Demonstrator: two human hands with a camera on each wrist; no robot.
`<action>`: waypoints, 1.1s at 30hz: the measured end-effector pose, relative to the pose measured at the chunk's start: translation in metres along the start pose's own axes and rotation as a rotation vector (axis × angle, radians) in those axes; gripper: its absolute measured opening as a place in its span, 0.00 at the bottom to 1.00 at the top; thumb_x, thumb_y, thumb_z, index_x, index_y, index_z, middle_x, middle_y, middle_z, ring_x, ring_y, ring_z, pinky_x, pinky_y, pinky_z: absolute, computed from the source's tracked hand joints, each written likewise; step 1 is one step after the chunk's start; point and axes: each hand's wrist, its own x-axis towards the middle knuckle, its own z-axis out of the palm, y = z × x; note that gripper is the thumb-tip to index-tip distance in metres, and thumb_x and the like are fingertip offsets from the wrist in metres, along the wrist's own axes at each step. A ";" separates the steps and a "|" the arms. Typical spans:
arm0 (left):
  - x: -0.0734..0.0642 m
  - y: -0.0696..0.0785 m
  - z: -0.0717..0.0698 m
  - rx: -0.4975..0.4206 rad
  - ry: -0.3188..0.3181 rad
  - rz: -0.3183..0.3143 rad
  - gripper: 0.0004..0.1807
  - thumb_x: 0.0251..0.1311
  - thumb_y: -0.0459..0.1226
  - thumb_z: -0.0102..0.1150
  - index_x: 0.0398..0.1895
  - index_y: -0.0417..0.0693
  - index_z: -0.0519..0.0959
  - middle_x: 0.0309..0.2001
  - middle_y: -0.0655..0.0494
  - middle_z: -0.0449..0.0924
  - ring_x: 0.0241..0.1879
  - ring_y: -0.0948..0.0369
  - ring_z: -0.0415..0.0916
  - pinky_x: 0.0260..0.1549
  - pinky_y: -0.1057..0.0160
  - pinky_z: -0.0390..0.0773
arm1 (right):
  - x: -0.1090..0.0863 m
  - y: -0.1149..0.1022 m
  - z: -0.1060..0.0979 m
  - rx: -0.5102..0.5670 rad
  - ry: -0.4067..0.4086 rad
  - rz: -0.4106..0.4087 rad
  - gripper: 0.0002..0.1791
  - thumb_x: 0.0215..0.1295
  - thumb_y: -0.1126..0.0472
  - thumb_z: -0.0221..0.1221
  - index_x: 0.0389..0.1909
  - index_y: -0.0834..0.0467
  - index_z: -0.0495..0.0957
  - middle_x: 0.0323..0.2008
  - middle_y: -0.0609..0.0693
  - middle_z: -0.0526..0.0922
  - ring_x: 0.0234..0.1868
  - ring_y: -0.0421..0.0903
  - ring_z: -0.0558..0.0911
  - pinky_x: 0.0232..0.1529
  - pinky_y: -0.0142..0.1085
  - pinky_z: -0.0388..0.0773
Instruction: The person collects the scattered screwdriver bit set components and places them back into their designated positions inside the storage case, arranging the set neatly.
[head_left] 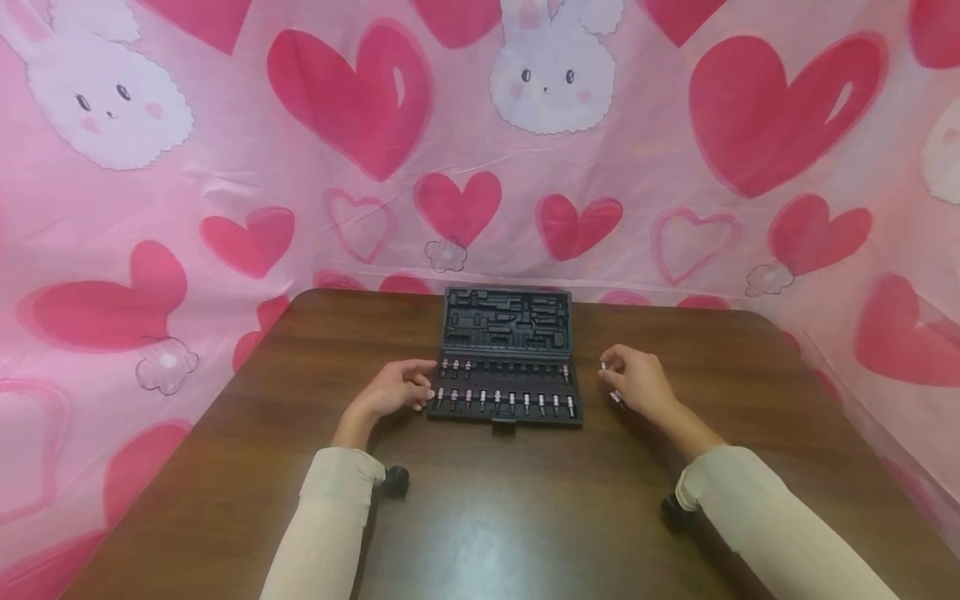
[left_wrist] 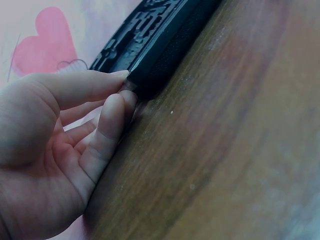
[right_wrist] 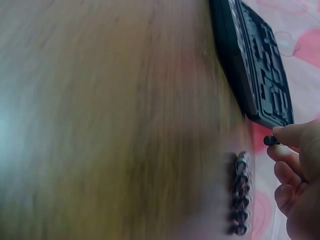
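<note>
A black socket case [head_left: 508, 380] lies with its lid up on the table. Bit sockets [head_left: 527, 404] fill its front row; a few more stand at the ends of the back row. At the case's left side, my left hand [head_left: 392, 389] holds the edge, index fingertip and thumb close together at the corner in the left wrist view. To the right of the case, my right hand [head_left: 636, 381] pinches a small bit socket [right_wrist: 270, 140] between thumb and index finger, its dark end sticking out. Beneath that hand a row of several bit sockets [right_wrist: 241, 195] lies on the table.
The open lid [head_left: 507, 322] with moulded recesses leans back behind the case. Brown wooden table [head_left: 480, 508] spreads around it. A pink curtain [head_left: 480, 217] with hearts and rabbits hangs along the table's back and sides.
</note>
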 end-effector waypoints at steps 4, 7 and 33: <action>-0.001 -0.001 -0.002 -0.001 0.004 -0.003 0.28 0.58 0.27 0.61 0.64 0.41 0.72 0.36 0.45 0.79 0.31 0.53 0.77 0.32 0.58 0.83 | 0.005 -0.008 0.010 0.020 -0.008 0.015 0.07 0.58 0.65 0.66 0.36 0.61 0.80 0.25 0.48 0.82 0.26 0.45 0.79 0.30 0.40 0.74; -0.001 -0.003 -0.002 0.004 -0.001 -0.002 0.28 0.58 0.27 0.61 0.64 0.41 0.72 0.36 0.45 0.79 0.31 0.53 0.77 0.32 0.58 0.83 | 0.008 -0.012 0.016 0.033 -0.014 0.032 0.08 0.58 0.65 0.66 0.37 0.62 0.80 0.25 0.48 0.82 0.26 0.45 0.78 0.29 0.39 0.73; 0.003 -0.005 -0.001 0.011 -0.012 0.012 0.27 0.59 0.29 0.61 0.64 0.42 0.72 0.37 0.45 0.79 0.32 0.53 0.77 0.33 0.59 0.83 | 0.022 -0.041 0.051 0.072 -0.022 0.076 0.08 0.58 0.63 0.67 0.37 0.61 0.81 0.25 0.49 0.83 0.29 0.47 0.79 0.35 0.45 0.75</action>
